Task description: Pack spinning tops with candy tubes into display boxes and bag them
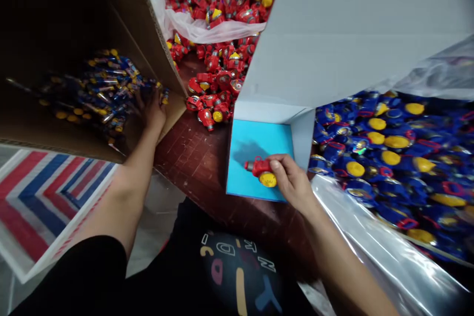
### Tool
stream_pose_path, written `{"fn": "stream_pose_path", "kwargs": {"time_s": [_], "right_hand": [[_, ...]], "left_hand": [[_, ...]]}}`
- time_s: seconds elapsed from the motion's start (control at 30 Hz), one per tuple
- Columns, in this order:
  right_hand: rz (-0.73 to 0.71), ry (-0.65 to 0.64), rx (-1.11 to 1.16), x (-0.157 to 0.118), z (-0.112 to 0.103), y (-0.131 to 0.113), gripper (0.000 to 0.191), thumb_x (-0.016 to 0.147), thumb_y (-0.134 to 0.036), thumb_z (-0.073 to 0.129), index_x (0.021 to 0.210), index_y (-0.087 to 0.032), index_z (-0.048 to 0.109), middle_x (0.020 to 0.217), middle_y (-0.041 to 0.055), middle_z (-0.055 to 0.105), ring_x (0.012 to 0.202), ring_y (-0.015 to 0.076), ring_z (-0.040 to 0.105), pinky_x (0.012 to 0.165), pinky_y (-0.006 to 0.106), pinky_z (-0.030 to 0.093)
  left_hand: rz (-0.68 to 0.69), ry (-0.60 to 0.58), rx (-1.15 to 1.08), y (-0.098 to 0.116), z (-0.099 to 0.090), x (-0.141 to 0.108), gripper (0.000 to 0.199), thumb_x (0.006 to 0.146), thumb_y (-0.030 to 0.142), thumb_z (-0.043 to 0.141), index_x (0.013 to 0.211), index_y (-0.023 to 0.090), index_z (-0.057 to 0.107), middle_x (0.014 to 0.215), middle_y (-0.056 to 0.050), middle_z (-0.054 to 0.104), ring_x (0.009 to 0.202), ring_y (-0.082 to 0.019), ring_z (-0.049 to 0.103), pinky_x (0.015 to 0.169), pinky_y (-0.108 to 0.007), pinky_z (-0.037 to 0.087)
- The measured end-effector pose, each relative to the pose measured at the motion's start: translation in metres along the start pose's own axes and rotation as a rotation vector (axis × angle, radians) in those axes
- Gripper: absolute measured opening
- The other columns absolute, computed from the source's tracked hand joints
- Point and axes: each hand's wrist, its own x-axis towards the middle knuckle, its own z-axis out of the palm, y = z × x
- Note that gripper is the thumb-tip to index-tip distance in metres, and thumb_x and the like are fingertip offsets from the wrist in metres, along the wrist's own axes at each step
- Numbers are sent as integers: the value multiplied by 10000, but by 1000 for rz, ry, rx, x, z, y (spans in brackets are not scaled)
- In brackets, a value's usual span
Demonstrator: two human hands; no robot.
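Observation:
My right hand [292,180] pinches a red plastic toy [261,168] with a round yellow part and a dark nozzle-like end. It holds the toy above the bright blue floor of an upright white box [246,143], where a shadow falls. My left hand [152,111] reaches into a large brown cardboard box [170,113], fingers apart, at the edge of a heap of small blue tubes with yellow caps [111,81]. Some of its fingertips are hard to make out among the tubes.
Many similar red toys [215,98] lie at the back, partly inside a clear plastic bag [207,34]. Blue toys with yellow discs [392,143] are heaped at the right beside clear plastic sheeting [370,227]. A red-white-blue striped sheet [52,197] lies lower left.

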Motion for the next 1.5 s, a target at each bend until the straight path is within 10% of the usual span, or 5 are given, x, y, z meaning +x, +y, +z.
{"fn": "stream_pose_path", "kwargs": {"time_s": [0.27, 0.6, 0.83, 1.17, 1.5], "right_hand": [[-40, -69, -24, 40, 25, 4, 741, 926, -857, 568, 1249, -192, 616, 1092, 126, 739, 859, 247, 705, 781, 430, 604], [-450, -233, -198, 29, 6, -31, 413, 861, -166, 667, 1268, -233, 666, 1226, 102, 760, 1127, 281, 726, 1006, 500, 603], [-622, -162, 155, 26, -11, -55, 416, 837, -270, 904, 1178, -242, 668, 1105, 69, 762, 1020, 202, 748, 893, 364, 613], [-924, -185, -52, 21, -20, -64, 331, 870, -197, 845, 1127, -221, 637, 1101, 85, 767, 1006, 206, 754, 853, 393, 626], [332, -230, 592, 5, 6, -60, 470, 908, -641, 761, 1054, -223, 604, 871, 25, 725, 666, 150, 679, 574, 296, 585]], "left_hand": [[-38, -14, 44, -10, 5, -13, 587, 984, 279, 614, 1564, 185, 602, 1664, -189, 488, 1521, -464, 395, 1264, -684, 315], [16, 108, -163, 16, -34, -20, 380, 1010, 248, 568, 1349, 99, 652, 1448, -249, 619, 1442, -435, 496, 1220, -651, 380], [733, -903, -785, 82, -90, -165, 324, 1126, 427, 520, 1311, 184, 629, 1179, -65, 724, 1011, -169, 696, 900, -275, 533], [849, -1211, -814, 105, -97, -150, 322, 1105, 456, 569, 1037, 161, 677, 818, 14, 632, 705, -111, 565, 633, -228, 412], [1188, -271, -311, 118, -96, -157, 339, 1148, 328, 457, 1371, 273, 706, 874, -53, 678, 829, -233, 644, 794, -392, 521]]}}
